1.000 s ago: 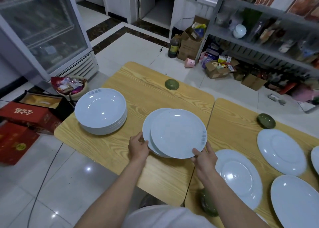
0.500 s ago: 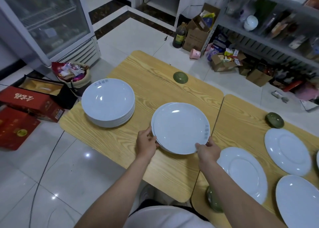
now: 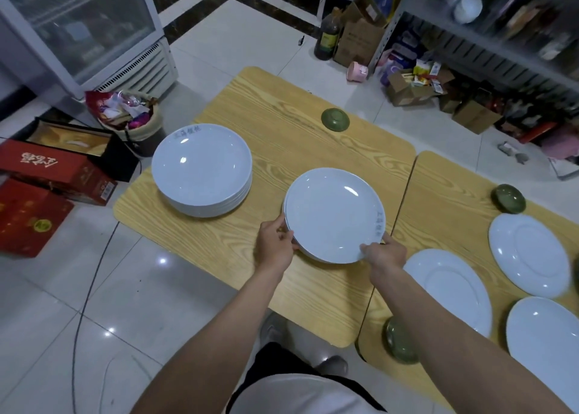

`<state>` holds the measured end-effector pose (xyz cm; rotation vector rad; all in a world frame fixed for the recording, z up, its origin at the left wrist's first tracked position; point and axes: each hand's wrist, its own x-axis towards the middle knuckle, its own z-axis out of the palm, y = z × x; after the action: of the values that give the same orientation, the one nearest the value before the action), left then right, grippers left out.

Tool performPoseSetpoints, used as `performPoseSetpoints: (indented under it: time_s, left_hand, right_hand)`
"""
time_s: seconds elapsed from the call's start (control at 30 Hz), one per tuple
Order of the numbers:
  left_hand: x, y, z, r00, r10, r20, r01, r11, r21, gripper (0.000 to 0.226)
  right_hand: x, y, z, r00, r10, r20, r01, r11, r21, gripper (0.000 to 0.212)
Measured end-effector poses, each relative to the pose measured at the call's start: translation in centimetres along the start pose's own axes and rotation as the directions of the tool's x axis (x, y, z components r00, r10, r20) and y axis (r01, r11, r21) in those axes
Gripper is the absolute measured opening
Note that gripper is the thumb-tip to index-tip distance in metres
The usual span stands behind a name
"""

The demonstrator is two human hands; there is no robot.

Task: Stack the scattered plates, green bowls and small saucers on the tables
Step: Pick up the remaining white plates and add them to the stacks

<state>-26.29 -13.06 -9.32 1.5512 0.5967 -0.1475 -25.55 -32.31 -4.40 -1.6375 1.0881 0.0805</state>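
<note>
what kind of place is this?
Probably a small restaurant's back area: a stack of identical white plates, a glass-door fridge, and crowded metal shelving.

Both hands (image 3: 275, 247) grip the stacked plates (image 3: 332, 216).

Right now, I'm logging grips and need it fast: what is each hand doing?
Left hand: closed, gripping the left rim of the small stack.
Right hand: closed, pinching the same stack's near right rim.
</note>
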Motion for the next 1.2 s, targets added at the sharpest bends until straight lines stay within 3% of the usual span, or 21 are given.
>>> performPoseSetpoints:
  time_s: [0.3,0.4,0.47,0.53,0.6,0.67,0.7,0.73,0.77,0.97,1.13,1.2]
  left_hand:
    - [-0.5,1.1,-0.1,0.999,0.036,0.012,-0.037,0.992,0.121,0.046]
    - [-1.4,2.0,0.0,0.994,0.105,-0.038,-0.089,0.954,0.287,0.040]
    - [-2.6,2.8,0.6,0.977,0.210,-0.018,-0.185,0.893,0.411,0.037]
    - [-4.0,3.8,1.7,0.945,0.310,0.106,-0.318,0.789,0.525,0.035]
    - [-5.5,5.0,3.3,0.883,0.377,0.280,-0.465,0.619,0.633,0.037]
    - [-7.3,6.3,5.3,0.811,0.366,0.455,-0.581,0.423,0.695,0.045]
    - [-8.4,6.9,6.5,0.778,0.351,0.520,-0.623,0.333,0.708,0.049]
    - [-9.6,7.4,7.7,0.746,0.342,0.571,-0.658,0.250,0.710,0.051]
    - [-10.9,7.8,9.0,0.711,0.344,0.614,-0.690,0.175,0.702,0.052]
    - [-20.3,9.8,16.8,0.496,0.408,0.767,-0.825,-0.055,0.563,0.053]
    - [-28.9,9.3,23.3,0.364,0.428,0.827,-0.890,-0.102,0.444,0.054]
    - [-32.0,8.9,25.8,0.279,0.456,0.845,-0.911,-0.153,0.384,0.052]
  right_hand:
    - [-0.4,-0.2,-0.5,0.992,0.030,0.120,-0.031,0.999,0.007,0.064]
    - [-0.4,0.0,-1.9,0.976,0.034,0.215,-0.035,0.999,0.000,0.062]
    - [-0.7,0.1,-3.3,0.960,-0.018,0.280,0.036,0.998,-0.059,0.057]
    - [-1.2,-0.2,-5.3,0.926,-0.119,0.359,0.203,0.957,-0.205,0.055]
    - [-1.6,-0.3,-7.9,0.852,-0.254,0.458,0.464,0.773,-0.433,0.054]
    - [-2.0,-0.2,-11.2,0.749,-0.380,0.543,0.662,0.410,-0.627,0.056]
    - [-2.2,0.0,-13.0,0.701,-0.447,0.556,0.691,0.235,-0.683,0.058]
    - [-2.4,0.2,-14.9,0.671,-0.501,0.547,0.682,0.126,-0.721,0.062]
    - [-2.6,0.3,-17.0,0.664,-0.536,0.521,0.657,0.087,-0.749,0.067]
    - [-4.0,1.6,-29.9,0.743,-0.600,0.295,0.461,0.140,-0.876,0.070]
    - [-6.6,4.2,-40.5,0.744,-0.652,0.146,0.366,0.215,-0.905,0.071]
    - [-7.5,5.5,-44.5,0.756,-0.649,0.087,0.322,0.253,-0.912,0.071]
